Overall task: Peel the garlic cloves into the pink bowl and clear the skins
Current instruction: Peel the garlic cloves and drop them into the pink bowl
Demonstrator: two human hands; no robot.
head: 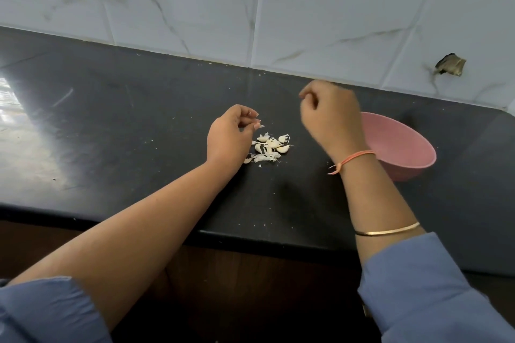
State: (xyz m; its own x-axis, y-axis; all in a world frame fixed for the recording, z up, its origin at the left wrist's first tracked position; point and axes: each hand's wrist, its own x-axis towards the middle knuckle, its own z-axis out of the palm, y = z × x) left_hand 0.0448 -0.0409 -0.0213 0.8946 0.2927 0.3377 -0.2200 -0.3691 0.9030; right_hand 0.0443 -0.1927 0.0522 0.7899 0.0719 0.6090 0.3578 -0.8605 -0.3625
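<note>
1. A small heap of pale garlic cloves and papery skins (271, 147) lies on the dark stone worktop (139, 133), their tips pointing every way.
2. The round pink plastic bowl (404, 153) stands at the heap's 3 o'clock; what it contains cannot be told.
3. The left hand (228, 139) is at 9 o'clock and the blurred right hand (328, 114) at 1 o'clock. Both have curled fingers, and I cannot tell whether either holds anything.

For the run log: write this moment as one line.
left hand by garlic cloves | right hand raised beside pink bowl | both hands' contents unclear

Head-worn view, downward over counter (133, 125)
</note>
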